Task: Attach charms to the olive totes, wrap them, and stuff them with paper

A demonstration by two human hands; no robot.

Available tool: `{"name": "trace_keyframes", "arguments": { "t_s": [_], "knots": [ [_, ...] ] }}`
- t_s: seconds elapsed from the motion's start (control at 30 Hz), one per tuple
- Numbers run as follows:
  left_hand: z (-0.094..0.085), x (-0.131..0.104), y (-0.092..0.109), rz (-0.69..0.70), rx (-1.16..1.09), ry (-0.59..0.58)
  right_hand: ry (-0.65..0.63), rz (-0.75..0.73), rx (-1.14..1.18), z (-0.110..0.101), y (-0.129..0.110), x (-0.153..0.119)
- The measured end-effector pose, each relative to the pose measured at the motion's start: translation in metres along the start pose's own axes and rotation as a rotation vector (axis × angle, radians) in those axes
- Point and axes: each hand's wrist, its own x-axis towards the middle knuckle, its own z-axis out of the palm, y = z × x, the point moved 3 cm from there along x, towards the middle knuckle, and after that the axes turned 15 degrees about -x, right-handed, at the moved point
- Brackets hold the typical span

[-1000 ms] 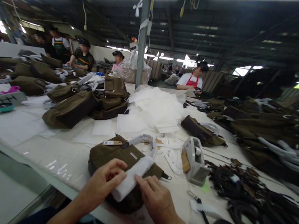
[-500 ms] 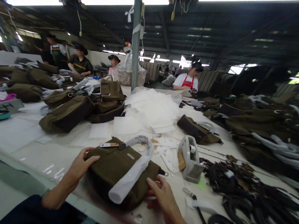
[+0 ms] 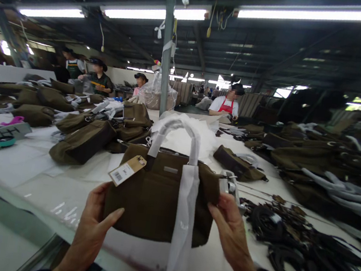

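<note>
An olive-green handbag (image 3: 153,199) is held upright above the front of the table, its front side facing me. My left hand (image 3: 95,218) grips its left side, thumb on the front. The right side is in my right hand (image 3: 231,224), the fingers partly behind the bag. White wrapping covers the raised handle (image 3: 182,124), and a long loose strip of it (image 3: 184,222) hangs down over the bag's front. A paper tag with a barcode (image 3: 127,170) hangs at the bag's upper left.
More olive bags (image 3: 83,139) lie piled at the left and a larger heap (image 3: 319,161) at the right. Black straps (image 3: 290,260) cover the right front. White sheets (image 3: 212,140) lie behind the held bag. A person in a red apron (image 3: 227,104) is across the table.
The bag has been lifted off the table and tipped upright, with its handle now standing up and its tag hanging. Both hands have closed on its sides and risen with it.
</note>
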Motion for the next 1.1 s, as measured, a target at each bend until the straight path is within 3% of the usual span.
{"name": "trace_keyframes", "arguments": {
  "t_s": [0.1,0.23,0.37,0.47,0.6,0.73,0.8,0.9,0.97,1.1],
  "knots": [
    [-0.010,-0.003,-0.015,-0.066,0.023,-0.023,-0.011,0.068,0.002,-0.015,0.014,-0.005],
    [-0.030,-0.008,-0.037,-0.192,0.070,-0.095,-0.029,0.257,-0.005,-0.027,0.051,-0.020],
    [-0.029,-0.015,-0.030,-0.193,0.079,-0.090,0.013,0.317,0.014,-0.035,0.062,-0.024],
    [-0.012,-0.019,-0.008,-0.135,0.149,-0.118,0.014,0.262,-0.030,-0.037,0.052,-0.017],
    [0.012,-0.013,0.026,-0.129,0.184,-0.253,-0.039,0.186,-0.180,-0.037,0.037,-0.008],
    [0.016,0.009,0.054,-0.174,0.156,-0.407,-0.189,0.149,-0.324,-0.046,0.024,-0.002],
    [0.012,0.021,0.061,-0.217,0.280,-0.434,-0.205,0.128,-0.467,-0.057,0.015,0.000],
    [0.008,0.036,0.066,-0.197,0.511,-0.438,-0.017,0.079,-0.659,-0.073,-0.005,0.003],
    [0.010,0.042,0.067,-0.172,0.573,-0.468,0.073,-0.009,-0.712,-0.072,-0.023,0.004],
    [0.022,0.053,0.074,-0.145,0.650,-0.590,-0.106,-0.306,-0.741,-0.043,-0.054,0.012]
  ]
}}
